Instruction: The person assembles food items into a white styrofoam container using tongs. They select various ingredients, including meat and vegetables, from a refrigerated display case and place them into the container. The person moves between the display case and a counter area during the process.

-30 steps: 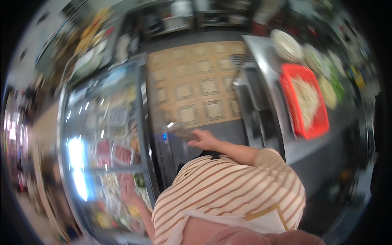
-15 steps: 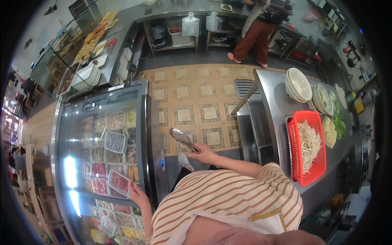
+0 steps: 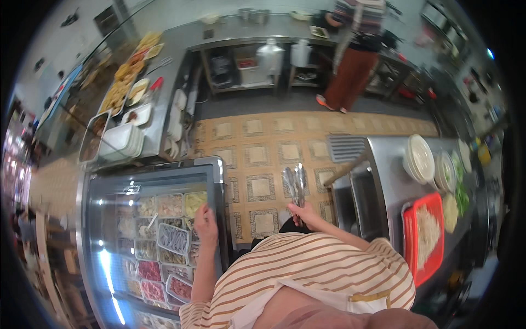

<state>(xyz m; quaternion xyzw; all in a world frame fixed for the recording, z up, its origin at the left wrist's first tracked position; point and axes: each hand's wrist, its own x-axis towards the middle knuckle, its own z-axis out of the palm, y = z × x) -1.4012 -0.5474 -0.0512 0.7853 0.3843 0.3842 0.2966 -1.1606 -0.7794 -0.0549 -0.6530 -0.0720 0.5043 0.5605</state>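
In my right hand (image 3: 305,213) is a pair of metal tongs (image 3: 297,183), gripped near the handle end. Their two scalloped heads point away from me and stand apart, with no food between them. My left hand (image 3: 205,222) is raised at the inner edge of the glass-topped display fridge (image 3: 218,189), close to a tray of pale yellow food (image 3: 194,203). Its fingers are curled, and I cannot make out whether anything is in them. Under the glass lie a tray of grey strips (image 3: 174,239) and a tilted tray of red meat (image 3: 179,288), among several other food trays.
At my right, a steel table (image 3: 386,164) bears a red basket of bean sprouts (image 3: 437,247), stacked white bowls (image 3: 419,159) and green leaves (image 3: 461,203). A co-worker (image 3: 353,66) stands at the back counter (image 3: 230,35). White trays (image 3: 123,140) are stacked at far left.
My left hand has left the red meat tray and moved farther up along the fridge edge. The tongs have swung from pointing left to pointing away, their heads now apart. My view has shifted.
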